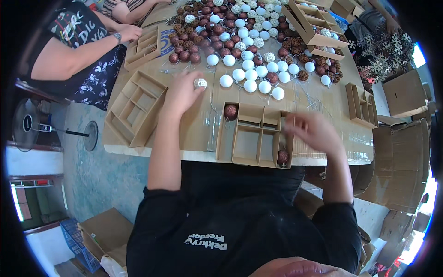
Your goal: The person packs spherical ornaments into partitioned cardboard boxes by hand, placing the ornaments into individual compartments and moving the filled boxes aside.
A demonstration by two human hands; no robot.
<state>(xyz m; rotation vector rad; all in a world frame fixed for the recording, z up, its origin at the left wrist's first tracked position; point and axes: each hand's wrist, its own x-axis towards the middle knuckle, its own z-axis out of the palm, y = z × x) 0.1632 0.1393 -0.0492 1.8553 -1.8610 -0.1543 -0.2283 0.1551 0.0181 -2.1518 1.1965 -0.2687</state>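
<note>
A cardboard divider box [234,150] lies at the table's near edge in front of me. One brown glittery ball [230,111] sits in its far left compartment, another brown ball [283,157] in its near right corner. To the left, beyond the box, my left hand [182,92] is closed on a white woven ball [200,83] held at its fingertips. My right hand [316,131] hovers at the box's right side with its fingers bent over the far right compartment. Motion smears those fingers, so whether they hold anything is unclear.
Brown, white and woven balls [250,86] with thin wires cover the table's far half. Other divider boxes [137,108] stand left and right, and a stack [318,37] at the far right. People sit at the far left and far right. A fan [28,123] stands on the left.
</note>
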